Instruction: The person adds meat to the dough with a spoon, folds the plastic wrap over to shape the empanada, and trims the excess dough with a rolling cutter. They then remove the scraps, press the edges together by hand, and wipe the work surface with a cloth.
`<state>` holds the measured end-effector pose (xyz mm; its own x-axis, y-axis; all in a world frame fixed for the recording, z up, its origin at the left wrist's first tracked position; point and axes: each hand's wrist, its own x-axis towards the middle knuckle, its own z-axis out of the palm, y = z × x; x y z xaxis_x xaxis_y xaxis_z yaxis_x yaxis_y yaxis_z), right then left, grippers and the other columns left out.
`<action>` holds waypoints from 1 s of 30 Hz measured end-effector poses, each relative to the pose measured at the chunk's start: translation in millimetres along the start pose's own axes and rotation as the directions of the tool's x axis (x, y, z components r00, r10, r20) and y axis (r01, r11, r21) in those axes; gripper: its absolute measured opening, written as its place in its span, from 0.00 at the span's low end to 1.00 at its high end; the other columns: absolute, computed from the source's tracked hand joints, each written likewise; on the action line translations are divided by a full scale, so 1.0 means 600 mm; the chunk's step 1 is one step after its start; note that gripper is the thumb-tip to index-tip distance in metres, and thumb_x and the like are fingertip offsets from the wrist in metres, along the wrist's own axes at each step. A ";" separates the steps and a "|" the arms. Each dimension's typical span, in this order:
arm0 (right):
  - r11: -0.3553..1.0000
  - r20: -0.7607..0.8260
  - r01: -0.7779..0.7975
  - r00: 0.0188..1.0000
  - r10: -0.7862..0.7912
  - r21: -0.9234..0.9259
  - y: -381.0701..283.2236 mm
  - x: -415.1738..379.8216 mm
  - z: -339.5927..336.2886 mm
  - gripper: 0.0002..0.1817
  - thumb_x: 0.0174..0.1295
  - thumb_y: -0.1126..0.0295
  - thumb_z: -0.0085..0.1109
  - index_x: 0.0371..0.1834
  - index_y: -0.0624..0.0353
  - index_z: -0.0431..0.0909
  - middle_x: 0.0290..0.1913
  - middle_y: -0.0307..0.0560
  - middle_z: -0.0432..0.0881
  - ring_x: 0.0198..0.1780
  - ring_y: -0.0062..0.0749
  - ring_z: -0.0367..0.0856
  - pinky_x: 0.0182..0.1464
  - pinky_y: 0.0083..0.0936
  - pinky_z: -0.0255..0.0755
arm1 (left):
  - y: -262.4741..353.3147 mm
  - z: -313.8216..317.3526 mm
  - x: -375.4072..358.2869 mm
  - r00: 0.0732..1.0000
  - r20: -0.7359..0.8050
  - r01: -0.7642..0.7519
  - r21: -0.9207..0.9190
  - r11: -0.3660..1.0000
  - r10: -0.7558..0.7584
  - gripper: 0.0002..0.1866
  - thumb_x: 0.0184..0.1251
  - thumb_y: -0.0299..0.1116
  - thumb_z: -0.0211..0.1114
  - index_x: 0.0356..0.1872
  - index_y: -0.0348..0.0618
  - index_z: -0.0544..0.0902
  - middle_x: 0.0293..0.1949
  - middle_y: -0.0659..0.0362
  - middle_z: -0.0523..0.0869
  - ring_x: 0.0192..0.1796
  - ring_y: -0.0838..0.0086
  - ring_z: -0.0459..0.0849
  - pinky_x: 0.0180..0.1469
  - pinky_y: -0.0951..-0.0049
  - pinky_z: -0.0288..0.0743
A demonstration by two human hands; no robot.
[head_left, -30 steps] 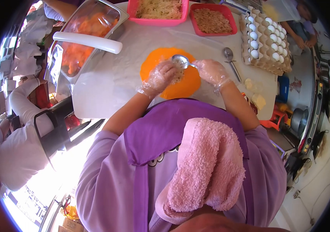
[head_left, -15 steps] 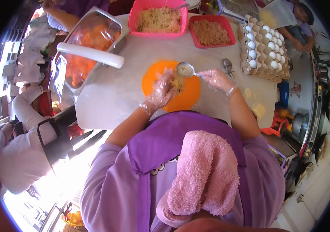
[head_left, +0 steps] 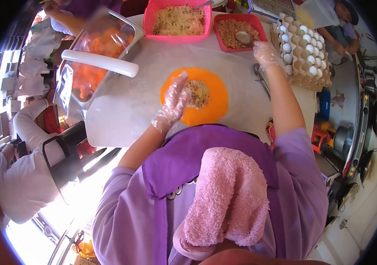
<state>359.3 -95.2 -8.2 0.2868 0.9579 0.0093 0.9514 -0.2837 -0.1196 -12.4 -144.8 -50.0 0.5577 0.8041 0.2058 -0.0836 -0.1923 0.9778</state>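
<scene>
A flat round sheet of orange dough [head_left: 216, 106] lies on the table, with a small mound of shredded and crumbly filling [head_left: 198, 94] at its middle. My left hand [head_left: 174, 102], in a clear plastic glove, is open over the dough's left side, fingers stretched out beside the mound. At the upper right, my gloved right hand [head_left: 268, 54] grips the handle of a metal spoon [head_left: 243, 37]. The spoon's bowl is in the small red tub [head_left: 222, 43] of brown crumbly filling [head_left: 232, 28].
A pink tub [head_left: 177, 38] of shredded filling stands at the back. Left of it, a white rolling pin [head_left: 100, 63] rests across a clear bin [head_left: 137, 33] of orange dough. Egg trays [head_left: 301, 53] stand at the right. Another spoon [head_left: 261, 76] lies by my right forearm. Other people work nearby.
My right hand has carried the spoon from over the dough up and right into the red tub. My left hand has drawn back slightly left, baring the mound of filling.
</scene>
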 end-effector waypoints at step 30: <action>0.686 0.241 0.233 0.819 -0.520 0.690 -0.233 -0.226 0.137 0.38 0.65 0.53 0.52 0.71 0.67 0.53 0.67 0.63 0.63 0.68 0.53 0.61 0.70 0.38 0.53 | -0.031 -0.015 0.016 0.940 0.296 -0.088 0.691 0.718 -0.170 0.61 0.27 0.43 0.84 0.68 0.40 0.57 0.64 0.42 0.67 0.68 0.49 0.63 0.70 0.55 0.57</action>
<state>177.9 -181.6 -74.6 -0.2872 0.9427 -0.1695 0.6419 0.0580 -0.7646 -12.9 -128.6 -65.8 0.7829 0.6220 0.0153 0.4616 -0.5971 0.6561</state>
